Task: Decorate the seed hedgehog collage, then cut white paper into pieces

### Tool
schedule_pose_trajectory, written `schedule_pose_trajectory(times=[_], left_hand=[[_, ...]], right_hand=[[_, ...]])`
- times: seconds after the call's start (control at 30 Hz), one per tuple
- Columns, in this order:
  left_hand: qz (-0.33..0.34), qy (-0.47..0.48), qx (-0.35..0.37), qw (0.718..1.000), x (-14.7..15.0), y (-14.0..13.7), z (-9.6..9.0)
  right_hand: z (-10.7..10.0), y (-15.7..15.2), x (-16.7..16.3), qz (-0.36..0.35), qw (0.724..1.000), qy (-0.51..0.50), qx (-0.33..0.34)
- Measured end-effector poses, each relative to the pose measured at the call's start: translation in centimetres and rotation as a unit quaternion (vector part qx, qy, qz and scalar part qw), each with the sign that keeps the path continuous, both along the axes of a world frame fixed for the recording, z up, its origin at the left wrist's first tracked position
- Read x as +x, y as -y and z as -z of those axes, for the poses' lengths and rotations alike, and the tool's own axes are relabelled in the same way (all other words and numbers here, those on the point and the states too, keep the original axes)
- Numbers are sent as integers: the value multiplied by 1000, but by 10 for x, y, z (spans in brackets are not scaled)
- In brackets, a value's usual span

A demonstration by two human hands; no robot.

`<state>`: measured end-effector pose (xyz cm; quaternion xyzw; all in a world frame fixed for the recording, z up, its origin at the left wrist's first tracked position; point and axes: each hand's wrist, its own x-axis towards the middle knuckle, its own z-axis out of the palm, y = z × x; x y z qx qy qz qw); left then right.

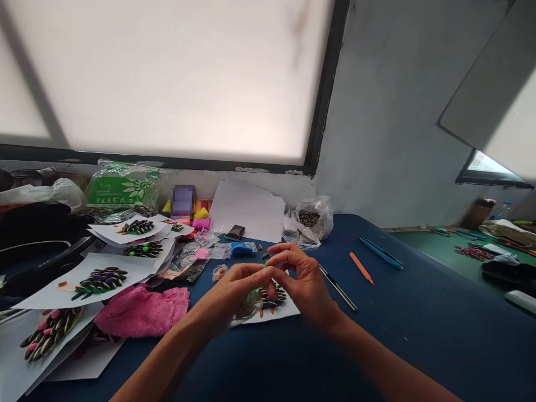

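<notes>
My left hand (239, 280) and my right hand (307, 282) meet over a white sheet (288, 306). Their fingertips pinch together on a tiny piece of bright green clay (267, 263). Below my left hand is a clear packet (247, 314) with pale green stuff in it; whether that hand grips it I cannot tell. Partly covered by my fingers, a cluster of striped sunflower seeds (274, 300) with small orange bits below lies on the sheet. One loose seed (265, 256) lies just beyond my fingertips.
At left are sheets with seed figures (103, 279) and a pink cloth (144, 312). Small clay packets (243, 248), blank paper (247, 209) and a bag of seeds (312, 218) stand behind. A craft knife (338, 288), orange pen (362, 268) and blue tweezers (381, 253) lie right.
</notes>
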<state>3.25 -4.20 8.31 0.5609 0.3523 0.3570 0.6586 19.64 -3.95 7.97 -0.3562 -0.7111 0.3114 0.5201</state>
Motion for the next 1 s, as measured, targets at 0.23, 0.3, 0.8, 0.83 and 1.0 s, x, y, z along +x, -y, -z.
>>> schedule_pose_trajectory(times=[0.23,0.3,0.8,0.83,1.0], left_hand=[[-62,42,-4,997,-2,-7,5],[-80,49,3,996,-6,-9,4],[-44,4,-19,999,-1,-6,7],[-41,9,-17,999,-1,-6,6],[-46,31,-3,998,1,-3,3]], right_hand=[[0,0,0,-41,994,92,49],[-2,-1,1,-68,996,59,-6],[-4,-5,4,6,999,11,-29],[-4,-5,4,2,999,8,-38],[-7,0,5,-67,992,34,-104]])
